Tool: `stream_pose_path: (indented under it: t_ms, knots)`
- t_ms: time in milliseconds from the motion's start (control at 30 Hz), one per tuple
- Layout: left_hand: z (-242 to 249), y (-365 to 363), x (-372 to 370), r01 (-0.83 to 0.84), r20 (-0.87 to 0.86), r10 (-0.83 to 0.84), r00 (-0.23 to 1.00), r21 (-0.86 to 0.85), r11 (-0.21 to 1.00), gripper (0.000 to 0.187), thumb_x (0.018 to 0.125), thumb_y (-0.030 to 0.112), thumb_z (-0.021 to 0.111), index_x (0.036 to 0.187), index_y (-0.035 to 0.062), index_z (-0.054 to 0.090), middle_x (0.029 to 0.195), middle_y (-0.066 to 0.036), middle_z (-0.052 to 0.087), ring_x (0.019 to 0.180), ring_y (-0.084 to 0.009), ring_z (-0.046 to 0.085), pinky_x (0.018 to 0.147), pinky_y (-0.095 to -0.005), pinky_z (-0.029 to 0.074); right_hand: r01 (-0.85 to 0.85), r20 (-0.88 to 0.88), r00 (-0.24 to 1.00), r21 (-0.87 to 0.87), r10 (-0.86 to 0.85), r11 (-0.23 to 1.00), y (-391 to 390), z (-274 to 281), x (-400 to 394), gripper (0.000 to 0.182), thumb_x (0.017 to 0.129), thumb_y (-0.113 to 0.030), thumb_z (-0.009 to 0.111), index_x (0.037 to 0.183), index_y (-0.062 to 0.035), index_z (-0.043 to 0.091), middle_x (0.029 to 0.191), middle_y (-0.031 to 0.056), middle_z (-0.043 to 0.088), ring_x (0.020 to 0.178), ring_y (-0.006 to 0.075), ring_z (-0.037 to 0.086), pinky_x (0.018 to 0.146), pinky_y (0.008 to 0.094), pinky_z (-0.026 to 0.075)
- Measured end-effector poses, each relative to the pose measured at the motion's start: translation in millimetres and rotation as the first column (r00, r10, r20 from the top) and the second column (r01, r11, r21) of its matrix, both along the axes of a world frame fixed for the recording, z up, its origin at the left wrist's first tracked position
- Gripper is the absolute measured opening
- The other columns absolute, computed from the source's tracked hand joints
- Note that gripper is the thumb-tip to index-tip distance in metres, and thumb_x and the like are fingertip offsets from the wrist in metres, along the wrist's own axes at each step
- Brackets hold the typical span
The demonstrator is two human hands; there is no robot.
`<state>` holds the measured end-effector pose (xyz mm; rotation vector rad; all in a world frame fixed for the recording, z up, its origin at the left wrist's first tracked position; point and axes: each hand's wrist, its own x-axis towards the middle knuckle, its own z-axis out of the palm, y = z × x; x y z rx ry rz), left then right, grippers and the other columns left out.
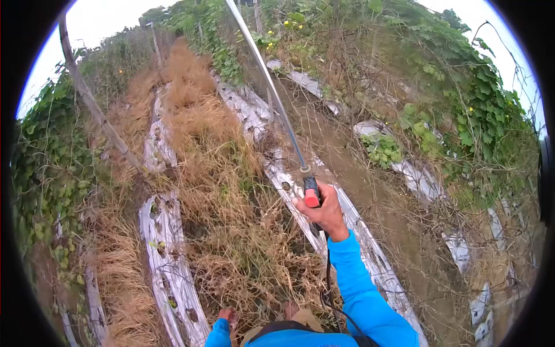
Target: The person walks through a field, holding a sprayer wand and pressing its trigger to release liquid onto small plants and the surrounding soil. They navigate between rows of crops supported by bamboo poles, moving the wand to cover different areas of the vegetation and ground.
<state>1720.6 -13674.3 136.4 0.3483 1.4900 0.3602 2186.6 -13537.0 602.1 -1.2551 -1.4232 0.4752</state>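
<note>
The fingers of the right hand (328,215) are wrapped around the black-and-red handle (311,192) of a long metal rod (270,81), which slants up and forward in front of the person, while the left hand (229,316) hangs low, its grip impossible to tell. Below, dry grass (217,191) grows between strips of silvery plastic sheeting (166,248) on bare soil, with leafy vines (488,118) on both sides and a wooden pole (98,113) leaning at left.

From the wearer's head, the camera is facing forward and down, viewing the right hand (327,213) near and vines (227,49) far ahead.
</note>
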Motion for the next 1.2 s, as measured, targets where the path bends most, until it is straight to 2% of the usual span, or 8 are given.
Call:
stream_pose_path:
  t_ms: [100,167,300,333,433,533,1100,1200]
  knots:
    - [-33,0,-6,0.034,0.01,-0.035,0.999,0.065,0.997,0.034,0.092,0.038,0.053,0.097,0.005,0.061,0.072,-0.009,0.061,0.049,-0.0184,0.051,0.041,-0.0313,0.035,0.188,0.072,0.979,0.01,-0.188,0.982,-48,17,-12,0.037,0.072,-0.031,0.079,0.081,-0.0018,0.058,0.063,0.0029,0.05,0.057,0.0138,0.044,0.055,0.0297,0.043]
    - [-54,-13,-22,0.025,0.299,-0.034,0.954,0.034,0.999,0.034,0.091,0.039,0.056,0.097,0.0058,0.061,0.074,-0.009,0.063,0.054,-0.0195,0.058,0.041,-0.032,0.039,0.358,0.089,0.926,0.104,-0.367,0.928,-76,24,-19,0.036,0.072,-0.03,0.079,0.082,-0.0018,0.059,0.064,0.0027,0.051,0.058,0.013,0.044,0.055,0.0293,0.042]
    - [-96,-68,-45,0.184,0.272,-0.18,0.945,0.011,0.983,0.036,0.09,0.044,0.055,0.095,0.0081,0.061,0.074,-0.008,0.065,0.055,-0.0208,0.061,0.041,-0.0348,0.042,0.462,0.054,0.884,0.052,-0.464,0.886,-130,31,-24,0.035,0.073,-0.028,0.08,0.078,-0.0018,0.057,0.066,0.0019,0.052,0.06,0.0118,0.044,0.056,0.0287,0.042]
    - [-103,-81,-49,0.175,0.243,-0.127,0.962,-0.188,0.967,0.036,0.091,0.045,0.052,0.092,0.0093,0.06,0.074,-0.01,0.065,0.054,-0.022,0.06,0.039,-0.0364,0.041,0.464,0.022,0.885,0.039,-0.466,0.885,-141,29,-23,0.035,0.073,-0.028,0.08,0.076,-0.0022,0.056,0.066,0.0007,0.051,0.06,0.011,0.043,0.055,0.0282,0.04]
    - [-54,-164,-52,0.188,-0.066,-0.192,0.979,-0.066,0.98,0.035,0.092,0.043,0.049,0.092,0.0098,0.06,0.074,-0.011,0.064,0.05,-0.0241,0.058,0.039,-0.0384,0.042,0.503,-0.055,0.864,0.073,-0.5,0.861,-177,24,-26,0.035,0.073,-0.028,0.08,0.075,-0.0032,0.055,0.065,-0.0006,0.048,0.059,0.0103,0.04,0.053,0.0277,0.037]
    - [-60,-237,-83,0.128,0.132,-0.115,0.985,-0.098,0.987,0.032,0.093,0.04,0.048,0.095,0.0106,0.06,0.075,-0.011,0.064,0.05,-0.0255,0.058,0.042,-0.0393,0.044,0.533,-0.091,0.845,0.064,-0.527,0.843,-220,13,-21,0.035,0.073,-0.027,0.08,0.073,-0.0043,0.054,0.064,-0.0012,0.046,0.059,0.0101,0.038,0.053,0.0271,0.035]
    - [-56,-522,-7,-0.024,-0.086,0.037,0.996,0.152,0.988,0.022,0.088,0.025,0.054,0.09,0.0047,0.062,0.072,-0.01,0.063,0.056,-0.0231,0.059,0.046,-0.0362,0.047,0.453,-0.051,0.889,-0.043,-0.455,0.89,-514,-53,78,0.034,0.074,-0.025,0.078,0.074,-0.0033,0.051,0.063,0.0029,0.045,0.057,0.0153,0.039,0.052,0.0317,0.037]
    - [-50,-562,-17,0.531,-0.406,-0.353,0.843,0.528,0.663,0.029,0.088,0.028,0.057,0.086,0.0014,0.066,0.07,-0.008,0.065,0.057,-0.0196,0.06,0.048,-0.0333,0.046,0.29,-0.102,0.95,-0.068,-0.296,0.955,-546,-66,98,0.037,0.071,-0.028,0.079,0.074,-0.003,0.052,0.061,0.0039,0.045,0.056,0.0164,0.039,0.052,0.0325,0.036]
